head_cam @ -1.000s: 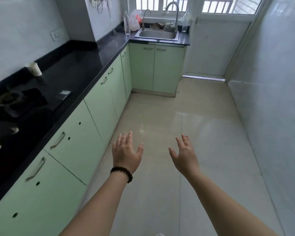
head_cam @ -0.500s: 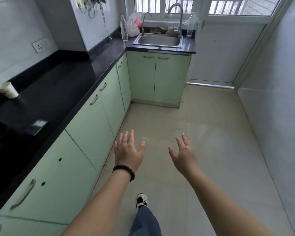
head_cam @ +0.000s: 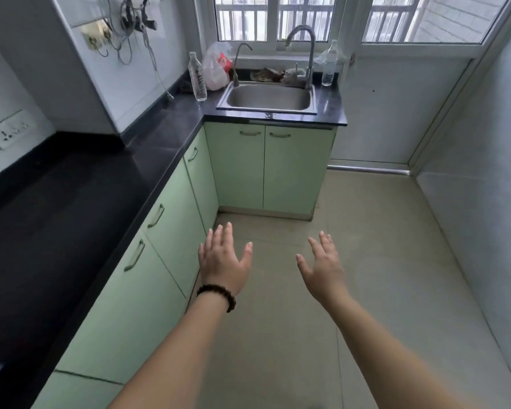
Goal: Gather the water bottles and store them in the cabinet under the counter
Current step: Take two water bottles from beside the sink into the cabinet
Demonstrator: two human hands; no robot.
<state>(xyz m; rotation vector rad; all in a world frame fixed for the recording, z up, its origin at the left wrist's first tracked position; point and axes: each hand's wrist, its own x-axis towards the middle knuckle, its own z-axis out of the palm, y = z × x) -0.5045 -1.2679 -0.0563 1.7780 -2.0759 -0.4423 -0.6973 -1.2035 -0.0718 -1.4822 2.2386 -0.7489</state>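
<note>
You see a steel sink (head_cam: 268,97) set in the far black counter (head_cam: 171,125), with 2 taps behind it: a tall one (head_cam: 303,42) and a thin one (head_cam: 239,59). A white plastic bag (head_cam: 216,69) sits left of the sink. Cables (head_cam: 130,22) hang on the wall, and a socket plate (head_cam: 9,131) sits lower left

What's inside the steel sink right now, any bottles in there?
The visible part of the stainless steel sink basin looks bare, with no bottle in it. Its near inner wall is hidden by the front rim. Two clear plastic water bottles stand outside it: one left, one right.
</note>
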